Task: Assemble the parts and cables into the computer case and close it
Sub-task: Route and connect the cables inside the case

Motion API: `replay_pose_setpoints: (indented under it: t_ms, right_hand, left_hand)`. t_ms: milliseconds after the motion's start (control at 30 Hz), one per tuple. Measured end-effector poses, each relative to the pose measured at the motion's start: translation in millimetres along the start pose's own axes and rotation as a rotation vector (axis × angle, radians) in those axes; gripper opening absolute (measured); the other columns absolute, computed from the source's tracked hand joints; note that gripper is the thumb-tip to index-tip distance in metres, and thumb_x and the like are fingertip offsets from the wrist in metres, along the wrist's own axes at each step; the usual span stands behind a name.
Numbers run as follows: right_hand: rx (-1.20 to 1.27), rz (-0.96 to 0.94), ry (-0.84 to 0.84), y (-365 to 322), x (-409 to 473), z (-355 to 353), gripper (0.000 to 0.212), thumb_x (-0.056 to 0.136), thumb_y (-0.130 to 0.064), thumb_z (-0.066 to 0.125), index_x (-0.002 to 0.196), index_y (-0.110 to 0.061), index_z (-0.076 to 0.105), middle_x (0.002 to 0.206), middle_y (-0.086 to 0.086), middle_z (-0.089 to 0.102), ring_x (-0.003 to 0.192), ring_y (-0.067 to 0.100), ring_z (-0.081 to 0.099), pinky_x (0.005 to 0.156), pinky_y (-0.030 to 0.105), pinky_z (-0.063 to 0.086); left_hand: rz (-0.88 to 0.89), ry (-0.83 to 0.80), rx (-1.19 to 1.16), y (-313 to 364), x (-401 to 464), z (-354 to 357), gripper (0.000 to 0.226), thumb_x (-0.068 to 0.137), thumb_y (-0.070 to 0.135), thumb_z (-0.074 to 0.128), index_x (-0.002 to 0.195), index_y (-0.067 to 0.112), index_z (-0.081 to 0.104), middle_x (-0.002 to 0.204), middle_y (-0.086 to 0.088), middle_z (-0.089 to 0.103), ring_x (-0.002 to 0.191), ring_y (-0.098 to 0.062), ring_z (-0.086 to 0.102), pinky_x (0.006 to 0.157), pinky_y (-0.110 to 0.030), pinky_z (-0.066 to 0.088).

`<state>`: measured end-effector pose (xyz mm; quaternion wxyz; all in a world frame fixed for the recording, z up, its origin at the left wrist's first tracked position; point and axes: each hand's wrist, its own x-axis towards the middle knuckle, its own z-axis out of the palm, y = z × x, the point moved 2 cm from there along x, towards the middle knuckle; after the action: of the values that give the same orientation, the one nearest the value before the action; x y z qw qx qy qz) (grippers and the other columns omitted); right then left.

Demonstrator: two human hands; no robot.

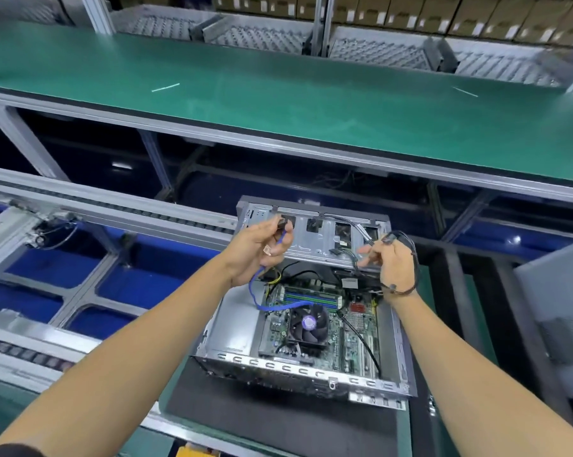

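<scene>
My left hand [262, 249] pinches the blue cable [257, 291], which trails toward 6 o'clock into the open computer case [298, 367]. At 3 o'clock, my right hand [390, 262] grips the black cable bundle [407, 255].

Your case [311, 374] sits open at lower centre of the frame, lid off, its grey metal frame lying flat on a dark mat. Inside you see the green board [351, 328] with a black fan [306, 324] near its middle. A grey drive cage [315, 239] stands tilted up at the far end. A blue cable [255, 291] curves from beside the fan up toward the frame's centre. Black cables [410, 258] loop at centre right, above the case's far right corner.
</scene>
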<state>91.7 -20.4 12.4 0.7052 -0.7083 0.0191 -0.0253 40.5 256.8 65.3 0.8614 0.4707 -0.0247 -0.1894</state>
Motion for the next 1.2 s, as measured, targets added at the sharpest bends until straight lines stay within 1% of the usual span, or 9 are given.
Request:
replay_pose_setpoints:
  t_ms: [267, 433, 500, 567, 633, 833, 967, 1067, 1200]
  right_hand:
    - [0.015, -0.008, 0.033, -3.3, -2.1, -2.8, 0.037, 0.101, 0.002, 0.041, 0.069, -0.005, 0.060, 0.070, 0.013, 0.070, 0.057, 0.031, 0.060, 0.078, 0.059, 0.055]
    - [-0.067, -0.020, 0.013, -7.5, -3.6, 1.5, 0.032, 0.102, 0.006, 0.039, 0.075, -0.001, 0.055, 0.066, 0.008, 0.069, 0.045, 0.012, 0.060, 0.060, 0.031, 0.053]
    - [-0.146, -0.037, 0.005, -4.3, -2.1, 0.9, 0.029, 0.104, 0.002, 0.041, 0.080, -0.001, 0.056, 0.071, 0.011, 0.068, 0.047, 0.009, 0.062, 0.057, 0.028, 0.052]
    - [-0.220, -0.060, -0.015, 0.5, 0.7, -0.7, 0.032, 0.105, -0.003, 0.045, 0.077, 0.001, 0.062, 0.067, 0.011, 0.069, 0.052, 0.011, 0.065, 0.065, 0.034, 0.054]
    - [-0.251, -0.079, -0.026, 4.2, 2.1, -1.5, 0.040, 0.103, -0.012, 0.050, 0.067, -0.014, 0.068, 0.062, 0.015, 0.069, 0.055, 0.015, 0.066, 0.073, 0.042, 0.057]
    - [-0.215, -0.079, -0.023, 3.9, 1.1, -4.7, 0.044, 0.092, -0.042, 0.046, 0.058, -0.032, 0.074, 0.067, 0.022, 0.071, 0.057, 0.028, 0.066, 0.072, 0.056, 0.059]
    - [-0.212, -0.080, -0.032, 4.6, 0.9, -7.0, 0.044, 0.091, -0.049, 0.047, 0.061, -0.032, 0.075, 0.059, 0.013, 0.070, 0.066, 0.038, 0.070, 0.074, 0.060, 0.059]
    - [-0.190, -0.072, -0.017, 4.9, 1.7, -6.0, 0.043, 0.090, -0.044, 0.049, 0.060, -0.027, 0.074, 0.061, 0.016, 0.070, 0.065, 0.037, 0.069, 0.075, 0.062, 0.059]
    - [-0.136, -0.062, -0.016, 5.5, 3.1, -4.8, 0.031, 0.091, -0.013, 0.044, 0.067, 0.000, 0.058, 0.061, 0.006, 0.071, 0.065, 0.026, 0.069, 0.075, 0.060, 0.056]
  left_hand:
    - [0.062, -0.053, -0.106, 0.7, -10.9, 2.2, 0.027, 0.105, 0.031, 0.038, 0.088, 0.015, 0.052, 0.067, 0.006, 0.041, 0.053, -0.007, 0.017, 0.042, -0.019, 0.017]
    - [0.088, -0.072, -0.184, -2.1, -12.1, 14.5, 0.038, 0.098, 0.049, 0.048, 0.075, 0.019, 0.049, 0.058, 0.008, 0.033, 0.050, -0.008, 0.015, 0.038, -0.017, 0.020]
    - [0.093, -0.114, -0.238, -2.8, -10.7, 22.0, 0.042, 0.098, 0.053, 0.048, 0.073, 0.020, 0.050, 0.056, 0.009, 0.034, 0.049, -0.008, 0.016, 0.037, -0.017, 0.023]
    - [0.082, -0.172, -0.256, -3.3, -9.3, 29.9, 0.048, 0.102, 0.055, 0.040, 0.072, 0.020, 0.053, 0.055, 0.009, 0.037, 0.049, -0.007, 0.018, 0.038, -0.017, 0.022]
    - [0.076, -0.218, -0.238, -3.6, -8.3, 36.3, 0.051, 0.104, 0.054, 0.036, 0.072, 0.020, 0.057, 0.056, 0.010, 0.037, 0.050, -0.007, 0.018, 0.040, -0.016, 0.022]
    - [0.121, -0.286, -0.131, -1.3, -9.1, 44.1, 0.036, 0.088, 0.056, 0.069, 0.082, 0.020, 0.070, 0.059, 0.011, 0.043, 0.051, -0.006, 0.018, 0.042, -0.016, 0.021]
    - [0.121, -0.346, -0.076, -1.0, -9.5, 42.6, 0.032, 0.091, 0.051, 0.068, 0.091, 0.019, 0.069, 0.064, 0.009, 0.050, 0.053, -0.007, 0.023, 0.044, -0.019, 0.020]
    - [0.105, -0.406, -0.097, -0.2, -8.3, 39.2, 0.029, 0.098, 0.044, 0.061, 0.099, 0.016, 0.066, 0.071, 0.007, 0.053, 0.057, -0.008, 0.026, 0.046, -0.020, 0.023]
    - [0.084, -0.404, -0.168, -0.6, -6.8, 29.9, 0.023, 0.100, 0.034, 0.061, 0.104, 0.012, 0.064, 0.078, 0.001, 0.053, 0.062, -0.009, 0.032, 0.051, -0.018, 0.031]
